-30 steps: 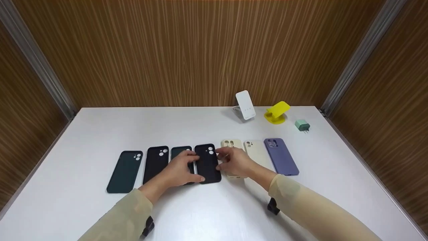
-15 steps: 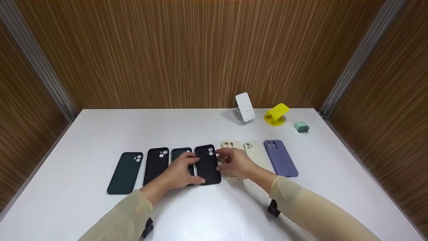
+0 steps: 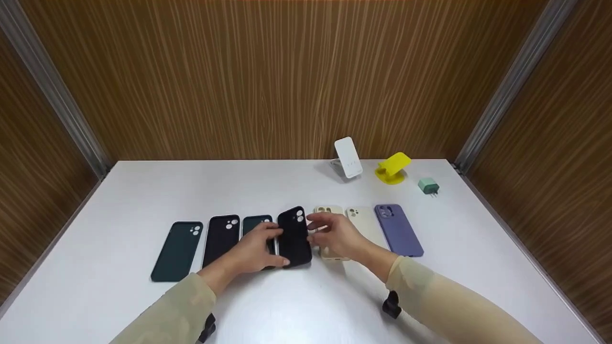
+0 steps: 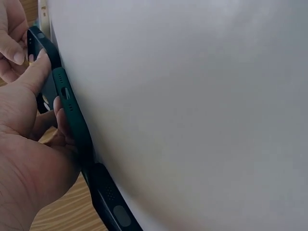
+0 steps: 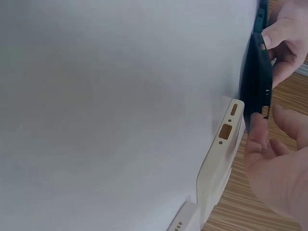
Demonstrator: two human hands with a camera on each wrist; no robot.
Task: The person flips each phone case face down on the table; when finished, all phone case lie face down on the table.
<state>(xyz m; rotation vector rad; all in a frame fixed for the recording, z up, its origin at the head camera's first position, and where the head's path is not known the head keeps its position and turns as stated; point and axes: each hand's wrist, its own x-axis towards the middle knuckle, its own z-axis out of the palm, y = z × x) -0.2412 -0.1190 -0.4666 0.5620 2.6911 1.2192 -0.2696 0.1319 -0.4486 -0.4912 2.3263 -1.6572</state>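
Observation:
A black phone case [image 3: 292,239] lies in the middle of a row in the head view, tilted with its right side raised off the table. My left hand [image 3: 258,246] grips its left side, thumb near the lower corner. On its right edge my right hand [image 3: 334,234] holds it with fingertips and thumb, as the right wrist view also shows. Beneath my left hand a dark green case [image 3: 258,222] is partly hidden. Another black case [image 3: 222,239] and a dark green case [image 3: 177,251] lie further left. A cream case [image 3: 330,209] is partly covered by my right hand.
To the right lie an off-white case [image 3: 366,224] and a purple case [image 3: 399,230]. Behind them stand a white phone stand [image 3: 348,157], a yellow stand [image 3: 393,167] and a green charger plug [image 3: 428,185]. Wooden panels [image 3: 267,81] border the white table [image 3: 191,191].
The black case has gone from lying nearly flat to tilted, its right edge raised by my right hand. My left hand keeps its place at the left side. The head view has shifted slightly.

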